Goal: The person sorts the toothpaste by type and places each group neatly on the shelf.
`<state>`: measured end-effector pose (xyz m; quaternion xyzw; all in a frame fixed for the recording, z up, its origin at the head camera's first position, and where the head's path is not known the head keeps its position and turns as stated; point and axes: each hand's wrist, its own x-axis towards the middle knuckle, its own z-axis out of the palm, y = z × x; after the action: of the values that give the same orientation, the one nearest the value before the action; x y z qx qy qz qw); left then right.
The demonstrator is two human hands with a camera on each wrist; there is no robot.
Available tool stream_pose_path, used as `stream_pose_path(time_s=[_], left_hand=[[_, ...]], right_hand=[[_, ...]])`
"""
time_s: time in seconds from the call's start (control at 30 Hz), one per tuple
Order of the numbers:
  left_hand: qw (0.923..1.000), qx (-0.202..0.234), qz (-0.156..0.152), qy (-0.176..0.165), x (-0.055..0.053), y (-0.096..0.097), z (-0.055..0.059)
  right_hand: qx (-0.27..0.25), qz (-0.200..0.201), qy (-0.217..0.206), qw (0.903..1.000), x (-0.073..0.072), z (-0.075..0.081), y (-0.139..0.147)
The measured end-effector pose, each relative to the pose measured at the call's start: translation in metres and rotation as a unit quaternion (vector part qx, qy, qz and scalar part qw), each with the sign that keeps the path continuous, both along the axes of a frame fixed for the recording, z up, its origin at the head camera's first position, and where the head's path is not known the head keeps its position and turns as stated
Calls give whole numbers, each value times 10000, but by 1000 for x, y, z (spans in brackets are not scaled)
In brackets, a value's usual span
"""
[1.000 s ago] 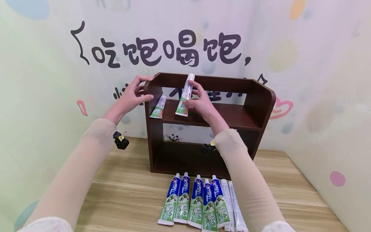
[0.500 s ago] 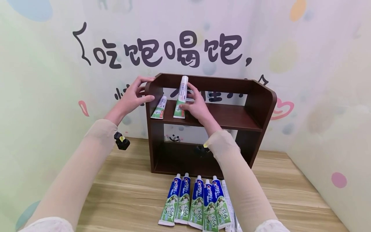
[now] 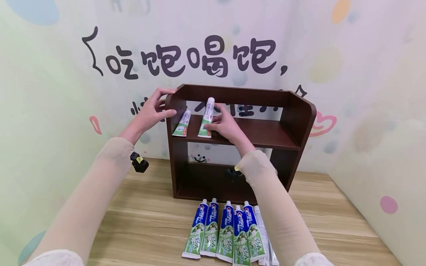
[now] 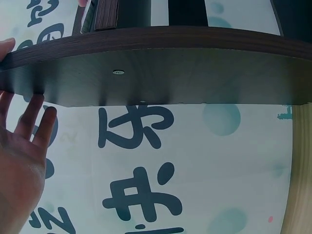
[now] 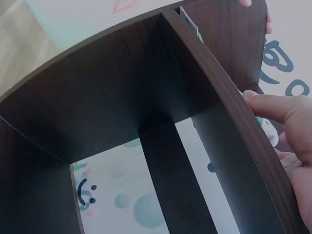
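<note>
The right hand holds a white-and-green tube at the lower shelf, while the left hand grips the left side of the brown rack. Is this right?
Not quite: the right hand holds the white-and-green tube at the upper shelf, as the head view shows. The left hand does grip the left side of the brown rack.

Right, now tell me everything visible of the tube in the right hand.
The tube is slim and plastic-looking, with a white cap on. It is white above and green below, with a red patch low down and small, unreadable print. It points cap up, slightly tilted, its flat end near the front of the upper shelf; whether they touch is unclear. The right hand pinches it, thumb across its front.
</note>
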<state>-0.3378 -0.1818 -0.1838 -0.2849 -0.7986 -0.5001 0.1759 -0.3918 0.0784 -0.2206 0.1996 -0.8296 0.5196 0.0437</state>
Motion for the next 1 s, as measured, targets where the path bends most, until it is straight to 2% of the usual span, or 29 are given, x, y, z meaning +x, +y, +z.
stream_pose_path(time_s=[0.33,0.57,0.73,1.0], left_hand=[[10000,2,-29,8,0,-1,0],[10000,6,-76,11,0,-1,-1],[9999,17,-105,-11,0,-1,-1],[10000,-25,-79,30,0,-2,-1]], right_hand=[[687,-19,-67,9976,1,2,2],[1126,246,-165,9932,0,4,6],[1203,524,-288,9909,2,6,9],[1312,576,-261,9893,2,6,4]])
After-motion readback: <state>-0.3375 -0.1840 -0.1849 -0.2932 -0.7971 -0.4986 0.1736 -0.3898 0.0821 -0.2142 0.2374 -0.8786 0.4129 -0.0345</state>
